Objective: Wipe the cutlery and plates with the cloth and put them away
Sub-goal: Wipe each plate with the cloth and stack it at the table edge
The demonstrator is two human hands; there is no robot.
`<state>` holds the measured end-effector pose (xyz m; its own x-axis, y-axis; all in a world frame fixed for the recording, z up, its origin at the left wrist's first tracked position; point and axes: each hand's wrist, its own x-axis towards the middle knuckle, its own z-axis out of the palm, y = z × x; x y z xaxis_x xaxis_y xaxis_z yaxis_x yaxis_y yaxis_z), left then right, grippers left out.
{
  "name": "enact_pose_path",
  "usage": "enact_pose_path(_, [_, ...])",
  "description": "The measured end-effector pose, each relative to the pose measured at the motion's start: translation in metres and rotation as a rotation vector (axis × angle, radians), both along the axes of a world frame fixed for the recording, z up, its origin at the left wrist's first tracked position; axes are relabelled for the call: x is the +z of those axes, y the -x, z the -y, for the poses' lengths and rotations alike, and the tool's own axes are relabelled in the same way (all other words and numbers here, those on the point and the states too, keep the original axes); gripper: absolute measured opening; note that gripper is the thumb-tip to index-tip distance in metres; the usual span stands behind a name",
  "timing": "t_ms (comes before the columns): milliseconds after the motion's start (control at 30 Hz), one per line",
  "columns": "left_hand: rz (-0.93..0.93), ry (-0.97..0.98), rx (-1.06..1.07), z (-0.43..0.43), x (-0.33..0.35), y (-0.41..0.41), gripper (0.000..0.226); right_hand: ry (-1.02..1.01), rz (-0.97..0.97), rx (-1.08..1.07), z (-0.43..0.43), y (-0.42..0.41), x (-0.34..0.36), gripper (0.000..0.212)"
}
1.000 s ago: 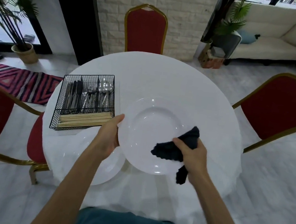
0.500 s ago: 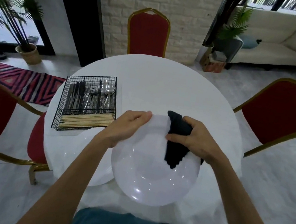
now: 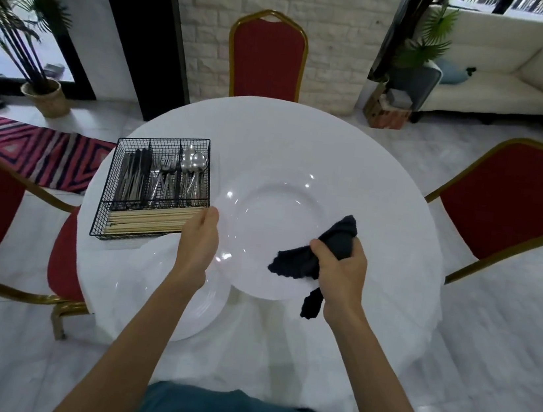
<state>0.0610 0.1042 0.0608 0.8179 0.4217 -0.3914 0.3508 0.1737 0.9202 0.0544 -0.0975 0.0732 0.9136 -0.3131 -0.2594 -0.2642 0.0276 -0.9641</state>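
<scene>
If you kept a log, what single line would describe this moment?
step: wiping plate | left hand: holds rim | right hand: presses dark cloth on it | second plate: on table

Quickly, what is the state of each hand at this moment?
Left hand: closed on the rim of the large white ceramic plate.
Right hand: closed, holding the dark crumpled cloth against that plate.

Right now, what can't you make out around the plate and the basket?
All in the head view:
- Second plate: partly hidden by the left hand and held plate.
- Held plate's underside: faces away.
- Cloth: middle hidden in the right hand.
- Basket cutlery: too small to count.
</scene>
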Motion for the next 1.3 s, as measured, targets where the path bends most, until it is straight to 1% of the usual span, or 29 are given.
enact_pose_path(67, [0.008, -0.319, -0.004, -0.004, -0.003, 0.001, 0.033, 0.131, 0.077, 0.034, 0.001, 0.0, 0.006, 0.016])
enact_pose_path(100, [0.039, -0.426, 0.006, -0.002, 0.001, 0.001, 0.033, 0.214, 0.122, 0.057, 0.0, 0.001, 0.008, 0.019])
enact_pose_path(133, [0.087, -0.449, -0.009, 0.002, 0.006, 0.001, 0.03, 0.292, 0.167, 0.087, -0.004, 0.003, 0.01, 0.022])
enact_pose_path(167, [0.12, -0.391, -0.067, 0.01, 0.013, 0.0, 0.031, 0.373, 0.214, 0.128, -0.008, 0.005, 0.011, 0.023])
enact_pose_path(233, [0.09, -0.174, -0.232, 0.028, 0.029, -0.003, 0.042, 0.55, 0.311, 0.231, -0.019, 0.012, 0.011, 0.024])
enact_pose_path(267, [0.079, -0.119, -0.265, 0.035, 0.033, -0.005, 0.045, 0.625, 0.356, 0.284, -0.026, 0.016, 0.009, 0.024])
enact_pose_path(300, [0.083, -0.126, -0.261, 0.038, 0.035, -0.008, 0.048, 0.666, 0.383, 0.326, -0.031, 0.022, 0.007, 0.025])
enact_pose_path(400, [0.073, -0.206, -0.188, 0.031, 0.036, -0.016, 0.044, 0.598, 0.4, 0.43, -0.038, 0.035, 0.009, 0.028])
enact_pose_path(500, [0.032, -0.203, -0.197, 0.018, 0.033, -0.019, 0.039, 0.612, 0.418, 0.565, -0.033, 0.043, 0.005, 0.029])
enact_pose_path(567, [0.016, -0.213, -0.19, 0.015, 0.028, -0.017, 0.033, 0.58, 0.378, 0.618, -0.03, 0.047, 0.0, 0.028])
enact_pose_path(600, [0.021, -0.199, -0.186, 0.016, 0.025, -0.015, 0.026, 0.52, 0.332, 0.614, -0.03, 0.05, -0.001, 0.026])
enact_pose_path(633, [0.028, -0.171, -0.176, 0.017, 0.023, -0.013, 0.019, 0.424, 0.268, 0.572, -0.029, 0.052, 0.0, 0.021])
enact_pose_path(667, [0.034, -0.138, -0.152, 0.017, 0.02, -0.011, 0.018, 0.306, 0.198, 0.487, -0.028, 0.053, 0.002, 0.015])
enact_pose_path(733, [0.043, -0.062, -0.077, 0.018, 0.017, -0.008, 0.024, 0.096, 0.1, 0.254, -0.022, 0.053, 0.011, 0.008])
enact_pose_path(767, [0.039, -0.032, -0.037, 0.019, 0.017, -0.007, 0.024, 0.05, 0.099, 0.17, -0.017, 0.055, 0.015, 0.01])
enact_pose_path(800, [0.038, -0.003, -0.009, 0.021, 0.018, -0.005, 0.024, 0.057, 0.126, 0.151, -0.013, 0.057, 0.018, 0.015])
enact_pose_path(833, [0.027, 0.014, 0.007, 0.024, 0.017, -0.004, 0.026, 0.111, 0.166, 0.185, -0.011, 0.059, 0.02, 0.021])
enact_pose_path(867, [0.022, 0.014, 0.014, 0.029, 0.016, -0.002, 0.029, 0.207, 0.211, 0.265, -0.013, 0.06, 0.02, 0.025])
enact_pose_path(933, [0.014, 0.003, -0.004, 0.04, 0.016, 0.002, 0.028, 0.47, 0.322, 0.448, -0.025, 0.058, 0.009, 0.035])
enact_pose_path(967, [0.02, 0.012, -0.038, 0.046, 0.017, 0.003, 0.027, 0.593, 0.376, 0.495, -0.031, 0.053, 0.0, 0.042])
enact_pose_path(1000, [0.027, 0.015, -0.088, 0.05, 0.017, 0.005, 0.026, 0.656, 0.404, 0.511, -0.036, 0.045, -0.006, 0.047])
enact_pose_path(1033, [0.038, -0.004, -0.141, 0.055, 0.02, 0.008, 0.026, 0.657, 0.396, 0.503, -0.038, 0.033, -0.006, 0.049])
enact_pose_path(1100, [0.068, -0.089, -0.19, 0.062, 0.022, 0.013, 0.028, 0.575, 0.333, 0.459, -0.033, 0.009, 0.002, 0.04])
enact_pose_path(1133, [0.074, -0.11, -0.175, 0.061, 0.022, 0.016, 0.03, 0.542, 0.262, 0.441, -0.027, -0.002, 0.008, 0.036])
enact_pose_path(1167, [0.075, -0.107, -0.155, 0.058, 0.022, 0.018, 0.029, 0.523, 0.172, 0.424, -0.02, -0.012, 0.009, 0.037])
enact_pose_path(1233, [0.061, -0.015, -0.098, 0.045, 0.025, 0.018, 0.022, 0.467, -0.022, 0.404, -0.007, -0.025, 0.009, 0.05])
enact_pose_path(1267, [0.042, 0.043, -0.048, 0.035, 0.026, 0.017, 0.02, 0.432, -0.097, 0.404, -0.001, -0.024, 0.006, 0.053])
enact_pose_path(1300, [0.011, 0.095, 0.015, 0.026, 0.028, 0.015, 0.021, 0.416, -0.144, 0.412, 0.004, -0.019, 0.001, 0.053])
